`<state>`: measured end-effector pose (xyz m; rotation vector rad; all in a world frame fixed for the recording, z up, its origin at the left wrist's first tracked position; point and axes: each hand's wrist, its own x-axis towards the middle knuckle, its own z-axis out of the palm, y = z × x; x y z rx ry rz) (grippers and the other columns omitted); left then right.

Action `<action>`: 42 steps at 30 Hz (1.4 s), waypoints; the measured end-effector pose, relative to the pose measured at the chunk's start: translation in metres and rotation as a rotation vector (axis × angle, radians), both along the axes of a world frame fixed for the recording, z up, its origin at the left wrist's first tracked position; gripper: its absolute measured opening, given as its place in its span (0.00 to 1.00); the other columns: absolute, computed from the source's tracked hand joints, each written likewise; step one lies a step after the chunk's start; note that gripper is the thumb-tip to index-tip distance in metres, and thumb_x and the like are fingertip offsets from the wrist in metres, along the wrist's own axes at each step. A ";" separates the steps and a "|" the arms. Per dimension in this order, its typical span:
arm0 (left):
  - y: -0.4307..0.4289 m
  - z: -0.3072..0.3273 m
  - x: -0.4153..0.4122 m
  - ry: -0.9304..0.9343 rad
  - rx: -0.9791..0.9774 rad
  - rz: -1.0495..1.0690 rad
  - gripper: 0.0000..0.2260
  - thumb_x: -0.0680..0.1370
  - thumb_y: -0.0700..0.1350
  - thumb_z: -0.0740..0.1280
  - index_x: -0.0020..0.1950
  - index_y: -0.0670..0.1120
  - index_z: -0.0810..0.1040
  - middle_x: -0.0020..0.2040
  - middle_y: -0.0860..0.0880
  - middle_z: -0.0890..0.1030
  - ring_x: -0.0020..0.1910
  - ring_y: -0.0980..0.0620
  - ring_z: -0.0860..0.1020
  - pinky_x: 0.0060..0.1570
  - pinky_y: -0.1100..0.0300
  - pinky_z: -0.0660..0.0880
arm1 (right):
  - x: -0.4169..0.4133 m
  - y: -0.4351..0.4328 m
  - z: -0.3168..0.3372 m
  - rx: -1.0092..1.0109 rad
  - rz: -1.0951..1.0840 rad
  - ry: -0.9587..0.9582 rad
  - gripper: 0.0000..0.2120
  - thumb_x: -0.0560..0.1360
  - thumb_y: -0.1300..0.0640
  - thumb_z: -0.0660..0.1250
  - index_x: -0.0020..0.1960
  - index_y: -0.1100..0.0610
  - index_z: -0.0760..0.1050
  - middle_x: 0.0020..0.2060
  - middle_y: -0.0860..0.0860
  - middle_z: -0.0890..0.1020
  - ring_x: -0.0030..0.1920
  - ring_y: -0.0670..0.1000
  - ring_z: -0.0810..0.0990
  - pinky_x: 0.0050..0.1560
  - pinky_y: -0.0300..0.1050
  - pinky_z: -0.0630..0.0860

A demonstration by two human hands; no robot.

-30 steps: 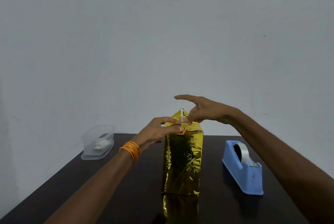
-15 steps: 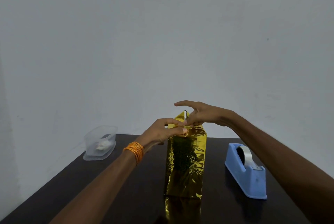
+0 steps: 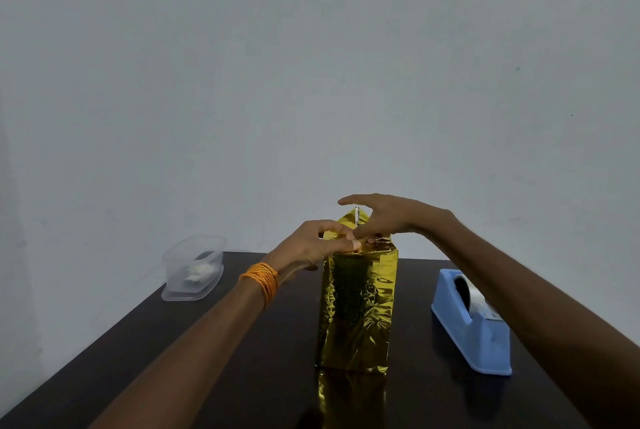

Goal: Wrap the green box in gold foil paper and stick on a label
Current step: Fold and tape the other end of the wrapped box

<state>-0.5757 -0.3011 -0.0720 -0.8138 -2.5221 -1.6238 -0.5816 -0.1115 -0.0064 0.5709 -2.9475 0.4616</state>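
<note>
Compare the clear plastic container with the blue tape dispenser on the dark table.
The clear plastic container is see-through and shows something white inside; the blue tape dispenser is opaque and carries a roll of tape. The container sits at the far left corner, left of the gold foil-wrapped box; the dispenser sits to the box's right, nearer the camera. Both rest on the dark table, and neither hand touches them.

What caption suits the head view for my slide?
Both hands fold gold foil paper atop an upright box, beside a blue tape dispenser.

dark table (image 3: 214, 352) | clear plastic container (image 3: 194, 267) far left | blue tape dispenser (image 3: 472, 323) right
</note>
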 end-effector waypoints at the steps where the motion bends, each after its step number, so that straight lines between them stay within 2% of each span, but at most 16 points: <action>1: 0.000 0.000 -0.001 0.002 0.001 0.005 0.12 0.73 0.53 0.75 0.53 0.50 0.84 0.62 0.51 0.77 0.65 0.50 0.70 0.61 0.52 0.66 | -0.002 0.001 0.000 0.039 -0.034 0.019 0.36 0.74 0.46 0.73 0.78 0.42 0.60 0.71 0.53 0.71 0.55 0.51 0.78 0.60 0.48 0.77; 3: -0.001 0.000 -0.004 0.002 0.005 0.012 0.11 0.72 0.54 0.75 0.51 0.51 0.84 0.64 0.50 0.77 0.66 0.49 0.71 0.64 0.50 0.67 | -0.002 0.005 -0.001 0.123 -0.096 0.046 0.37 0.74 0.38 0.71 0.78 0.43 0.59 0.76 0.53 0.67 0.63 0.54 0.77 0.60 0.48 0.75; 6: -0.001 -0.001 -0.005 -0.006 0.001 0.007 0.12 0.72 0.54 0.75 0.52 0.52 0.84 0.65 0.50 0.77 0.66 0.48 0.70 0.65 0.48 0.68 | 0.002 0.010 -0.009 0.126 -0.194 0.059 0.39 0.72 0.31 0.66 0.77 0.44 0.61 0.74 0.53 0.70 0.61 0.54 0.79 0.59 0.50 0.76; 8: 0.001 0.000 -0.005 -0.023 0.004 0.011 0.12 0.73 0.53 0.75 0.54 0.51 0.83 0.63 0.51 0.77 0.64 0.49 0.71 0.60 0.49 0.71 | 0.007 0.009 -0.017 0.122 -0.264 0.172 0.39 0.72 0.29 0.65 0.78 0.43 0.60 0.73 0.52 0.72 0.68 0.56 0.74 0.64 0.55 0.73; 10: 0.001 0.001 -0.005 -0.025 -0.010 0.008 0.13 0.73 0.54 0.75 0.54 0.51 0.83 0.61 0.50 0.77 0.63 0.49 0.72 0.59 0.50 0.72 | 0.010 0.004 -0.024 0.093 -0.292 0.280 0.40 0.72 0.31 0.66 0.78 0.42 0.58 0.70 0.53 0.75 0.68 0.57 0.74 0.64 0.55 0.73; 15: -0.004 0.000 -0.003 -0.017 -0.025 0.024 0.14 0.72 0.58 0.75 0.56 0.58 0.83 0.65 0.49 0.76 0.63 0.49 0.72 0.56 0.51 0.74 | 0.009 0.012 -0.040 -0.178 -0.273 0.209 0.41 0.71 0.33 0.69 0.78 0.43 0.58 0.73 0.54 0.71 0.69 0.58 0.72 0.66 0.57 0.72; 18: -0.003 0.001 -0.003 -0.015 -0.042 0.039 0.16 0.72 0.58 0.75 0.58 0.59 0.82 0.65 0.49 0.75 0.62 0.49 0.73 0.56 0.50 0.74 | 0.008 0.033 -0.053 -0.334 -0.327 0.232 0.38 0.72 0.35 0.71 0.76 0.44 0.61 0.67 0.56 0.77 0.65 0.58 0.75 0.63 0.55 0.73; 21: -0.002 0.002 -0.004 -0.018 -0.061 0.035 0.18 0.70 0.60 0.75 0.58 0.59 0.82 0.65 0.49 0.75 0.63 0.48 0.72 0.56 0.51 0.74 | 0.013 0.038 -0.056 -0.509 -0.273 0.208 0.34 0.73 0.39 0.72 0.75 0.45 0.64 0.56 0.54 0.80 0.52 0.51 0.78 0.50 0.45 0.72; 23: -0.003 0.002 -0.005 -0.010 -0.061 0.031 0.20 0.68 0.62 0.75 0.58 0.60 0.82 0.66 0.49 0.75 0.63 0.48 0.72 0.59 0.50 0.74 | 0.017 0.033 -0.056 -0.545 -0.219 0.192 0.34 0.72 0.40 0.73 0.74 0.44 0.65 0.49 0.52 0.80 0.48 0.49 0.78 0.45 0.42 0.70; 25: -0.003 0.001 -0.004 -0.014 -0.057 0.032 0.20 0.67 0.63 0.76 0.57 0.61 0.82 0.65 0.48 0.76 0.64 0.48 0.73 0.62 0.48 0.74 | 0.016 0.026 -0.058 -0.555 -0.181 0.161 0.35 0.71 0.41 0.74 0.74 0.44 0.64 0.51 0.51 0.79 0.51 0.49 0.79 0.46 0.42 0.71; 28: -0.003 0.001 -0.003 -0.013 -0.075 0.034 0.25 0.60 0.68 0.74 0.56 0.64 0.82 0.65 0.49 0.75 0.64 0.48 0.73 0.63 0.45 0.74 | 0.014 0.023 -0.061 -0.686 -0.187 0.072 0.33 0.72 0.44 0.75 0.72 0.43 0.66 0.55 0.52 0.78 0.51 0.48 0.77 0.42 0.41 0.70; 31: -0.003 0.003 -0.003 -0.009 -0.081 0.033 0.21 0.66 0.64 0.75 0.57 0.62 0.82 0.66 0.49 0.74 0.64 0.48 0.73 0.61 0.47 0.74 | 0.014 0.024 -0.065 -0.818 -0.219 -0.002 0.25 0.74 0.49 0.73 0.69 0.43 0.69 0.59 0.51 0.77 0.55 0.51 0.78 0.42 0.43 0.71; 33: -0.003 0.003 -0.003 -0.018 -0.081 0.037 0.18 0.70 0.61 0.75 0.59 0.61 0.81 0.66 0.49 0.74 0.64 0.48 0.72 0.57 0.51 0.74 | 0.016 0.024 -0.067 -0.895 -0.229 -0.032 0.19 0.76 0.52 0.71 0.66 0.44 0.72 0.56 0.51 0.80 0.51 0.51 0.79 0.43 0.45 0.72; 36: -0.003 0.004 0.000 -0.022 -0.077 0.048 0.17 0.73 0.58 0.74 0.61 0.58 0.81 0.67 0.49 0.73 0.64 0.48 0.71 0.52 0.54 0.73 | 0.018 0.021 -0.070 -0.935 -0.200 -0.065 0.17 0.78 0.53 0.69 0.65 0.45 0.72 0.49 0.52 0.83 0.46 0.50 0.80 0.46 0.47 0.74; 39: -0.003 0.004 0.003 -0.038 -0.051 0.040 0.18 0.73 0.57 0.74 0.62 0.57 0.81 0.66 0.49 0.73 0.65 0.48 0.71 0.54 0.53 0.72 | 0.020 0.020 -0.072 -0.964 -0.198 -0.079 0.16 0.79 0.51 0.68 0.65 0.46 0.72 0.47 0.52 0.83 0.44 0.50 0.81 0.47 0.47 0.73; 42: -0.002 0.002 0.006 -0.071 0.002 0.005 0.18 0.70 0.58 0.76 0.59 0.59 0.82 0.67 0.49 0.74 0.66 0.48 0.71 0.61 0.50 0.71 | 0.023 0.023 -0.076 -1.009 -0.198 -0.075 0.13 0.81 0.52 0.65 0.65 0.47 0.72 0.45 0.53 0.81 0.43 0.50 0.79 0.45 0.45 0.73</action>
